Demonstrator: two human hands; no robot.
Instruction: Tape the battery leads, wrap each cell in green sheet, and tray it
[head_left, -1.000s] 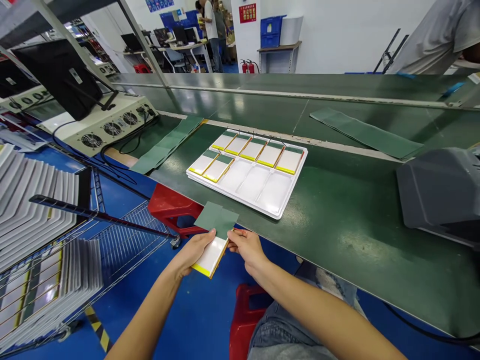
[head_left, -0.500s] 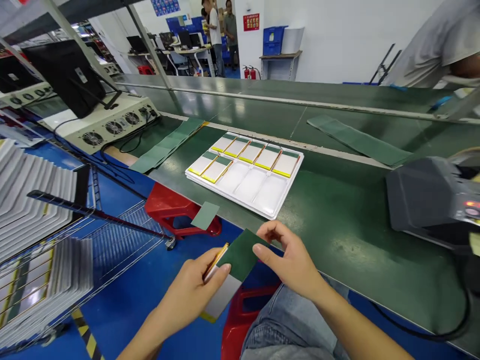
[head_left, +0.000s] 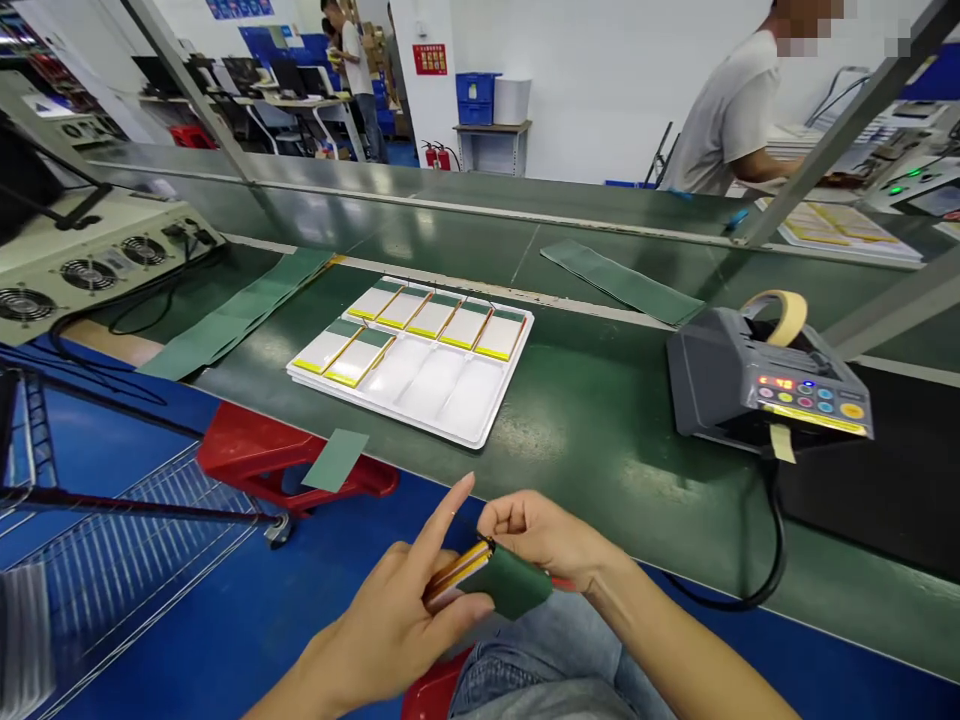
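Observation:
My left hand (head_left: 401,600) grips a flat battery-like pack (head_left: 461,568) by its side, thumb below and index finger raised. A dark green sheet (head_left: 517,585) covers part of the pack. My right hand (head_left: 536,535) is closed at the pack's far edge, its fingertips pinching something at a small dark spot too small to make out. Beyond my hands, a white tray (head_left: 476,385) on the green bench holds several similar packs (head_left: 358,358), white with yellow edges and green strips. Some of its front compartments hold no pack.
A tape dispenser (head_left: 750,370) stands on the bench at right. Green sheets (head_left: 240,315) lie at left, more (head_left: 622,285) behind the tray. One small green sheet (head_left: 336,460) sticks out over a red stool (head_left: 255,450). A person (head_left: 727,110) works across the bench.
The view has swung right, bringing the tape dispenser fully in. The pack has been tilted edge-up, the green sheet now slants downward, and my left index finger has lifted.

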